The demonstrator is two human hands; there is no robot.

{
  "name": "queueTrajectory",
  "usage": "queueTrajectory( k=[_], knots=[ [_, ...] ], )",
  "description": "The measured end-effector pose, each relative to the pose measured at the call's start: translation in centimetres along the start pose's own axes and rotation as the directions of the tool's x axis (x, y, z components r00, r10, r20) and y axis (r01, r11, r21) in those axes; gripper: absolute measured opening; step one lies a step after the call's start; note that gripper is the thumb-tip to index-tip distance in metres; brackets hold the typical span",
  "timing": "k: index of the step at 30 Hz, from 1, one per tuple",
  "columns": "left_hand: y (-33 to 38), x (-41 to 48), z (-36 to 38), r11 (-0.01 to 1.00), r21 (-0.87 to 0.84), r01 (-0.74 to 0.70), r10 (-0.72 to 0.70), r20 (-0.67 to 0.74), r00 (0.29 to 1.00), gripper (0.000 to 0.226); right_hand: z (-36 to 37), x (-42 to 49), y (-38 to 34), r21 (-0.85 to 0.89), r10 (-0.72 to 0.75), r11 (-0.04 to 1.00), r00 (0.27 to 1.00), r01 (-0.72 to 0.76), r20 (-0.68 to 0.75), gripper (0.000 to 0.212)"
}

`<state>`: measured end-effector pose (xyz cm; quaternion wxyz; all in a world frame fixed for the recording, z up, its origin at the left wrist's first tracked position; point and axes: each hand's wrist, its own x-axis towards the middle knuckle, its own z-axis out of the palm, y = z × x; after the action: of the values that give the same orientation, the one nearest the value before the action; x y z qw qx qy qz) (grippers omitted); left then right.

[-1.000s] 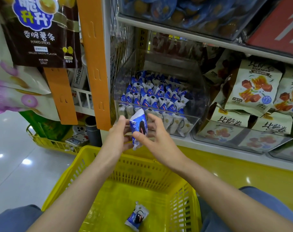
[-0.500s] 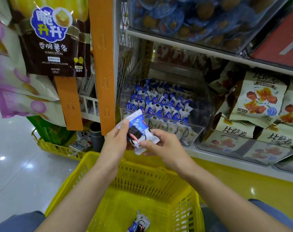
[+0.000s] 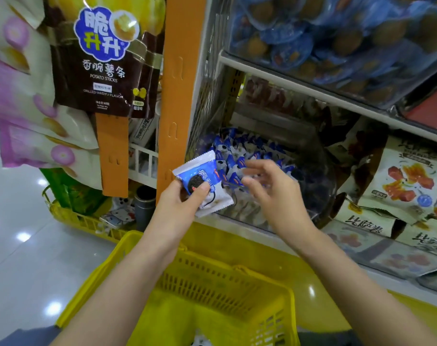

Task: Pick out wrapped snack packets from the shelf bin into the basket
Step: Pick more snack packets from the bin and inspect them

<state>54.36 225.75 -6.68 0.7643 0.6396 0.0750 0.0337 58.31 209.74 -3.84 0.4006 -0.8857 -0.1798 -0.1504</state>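
Observation:
My left hand (image 3: 181, 207) holds a blue and white snack packet (image 3: 202, 179) with a dark cookie printed on it, thumb pressed on its face, in front of the shelf's left edge. My right hand (image 3: 273, 193) hovers just right of it with fingers spread and nothing in them, over the front wall of the clear shelf bin (image 3: 322, 193). The bin holds several more blue and white packets (image 3: 239, 148). The yellow basket (image 3: 212, 283) sits below both forearms; a packet shows at its bottom edge (image 3: 200, 342).
An orange upright (image 3: 176, 96) stands left of the bin, with hanging potato stick bags (image 3: 100, 58) further left. Cream snack bags (image 3: 409, 181) fill the shelf to the right. A tray of blue wrapped snacks (image 3: 337, 33) sits on the shelf above. A second yellow basket (image 3: 80, 218) is on the floor.
My right hand has let go of the packet and opened, shifting right toward the bin. The packet stays in my left hand alone, and the view has tilted upward.

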Motion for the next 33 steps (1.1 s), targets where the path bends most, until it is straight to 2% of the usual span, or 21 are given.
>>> queueTrajectory(
  k=[3, 7, 11, 18, 23, 27, 29, 33],
  knots=[
    [0.1, 0.5, -0.3, 0.999, -0.032, 0.005, -0.006, -0.016, 1.0, 0.02, -0.8, 5.4, 2.4, -0.154, 0.051, 0.986, 0.995, -0.064, -0.086, 0.025],
    [0.3, 0.9, -0.1, 0.999, -0.033, 0.013, -0.013, 0.001, 1.0, 0.026, 0.0, 11.1, 6.8, -0.314, 0.255, 0.917, 0.967, -0.247, -0.017, 0.032],
    [0.5, 1.3, -0.4, 0.999, -0.029, 0.023, -0.023, 0.016, 1.0, 0.03, 0.8, 13.5, 9.5, -0.46, 0.291, 0.857, 0.955, -0.231, 0.064, 0.028],
    [0.8, 1.6, -0.9, 1.0, -0.026, 0.001, 0.0, 0.033, 0.999, 0.023, 1.7, 15.1, 11.0, -0.533, 0.416, 0.789, 0.904, -0.305, 0.1, 0.031],
    [0.8, 1.6, -1.1, 0.999, -0.031, 0.019, -0.018, 0.037, 0.999, 0.025, 1.6, 15.9, 10.9, -0.54, 0.517, 0.738, 0.853, -0.404, 0.069, 0.035],
    [0.8, 1.7, -1.2, 1.0, -0.015, 0.021, -0.02, 0.028, 0.999, 0.028, 1.5, 15.4, 10.9, -0.453, 0.491, 0.787, 0.87, -0.418, 0.051, 0.027],
    [0.7, 1.7, -1.1, 1.0, -0.019, 0.023, -0.023, 0.032, 0.999, 0.029, 1.3, 14.9, 10.6, -0.418, 0.453, 0.811, 0.892, -0.41, 0.004, 0.024],
    [0.4, 1.7, -1.0, 1.0, -0.026, 0.006, -0.005, 0.038, 0.999, 0.028, 0.4, 14.0, 9.7, -0.297, 0.378, 0.86, 0.908, -0.416, -0.181, 0.021]
  ],
)
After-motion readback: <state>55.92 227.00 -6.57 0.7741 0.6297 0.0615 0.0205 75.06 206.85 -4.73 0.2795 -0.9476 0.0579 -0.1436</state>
